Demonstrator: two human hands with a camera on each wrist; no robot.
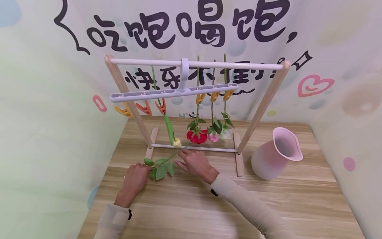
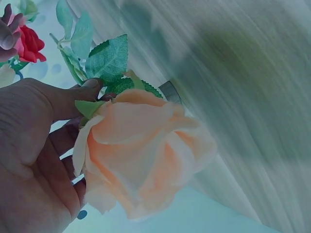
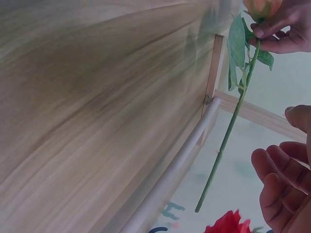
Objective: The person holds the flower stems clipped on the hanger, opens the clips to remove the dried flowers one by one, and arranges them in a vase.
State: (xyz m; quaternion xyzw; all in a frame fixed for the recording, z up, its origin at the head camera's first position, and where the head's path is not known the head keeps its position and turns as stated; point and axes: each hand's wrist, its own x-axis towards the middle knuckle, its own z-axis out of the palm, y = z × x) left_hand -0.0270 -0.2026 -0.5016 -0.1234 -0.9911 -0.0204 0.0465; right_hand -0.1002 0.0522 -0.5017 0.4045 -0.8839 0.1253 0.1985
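Observation:
A peach artificial rose [image 2: 146, 150] with a long green stem [image 3: 226, 138] is held by my left hand [image 1: 135, 181], whose thumb and fingers pinch the stem just under the bloom. In the head view the leaves [image 1: 161, 170] show, while the left hand mostly hides the bloom. My right hand [image 1: 195, 164] is beside the stem's far end, fingers loosely bent and apart from it in the right wrist view. Above both hands hangs a lilac clip hanger [image 1: 174, 94]. Its clips hold a pale-yellow tulip [image 1: 169, 129], a red rose [image 1: 197, 136], a pink flower [image 1: 213, 136] and a white flower [image 1: 225, 134], heads down.
The hanger hooks onto the white top bar [image 1: 143, 62] of a wooden rack [image 1: 262, 106]. A yellow clip [image 1: 123, 110] and a red clip [image 1: 144, 108] on its left hold nothing. A pink-white pitcher vase [image 1: 265, 161] stands right of the rack on the wooden table [image 1: 179, 212].

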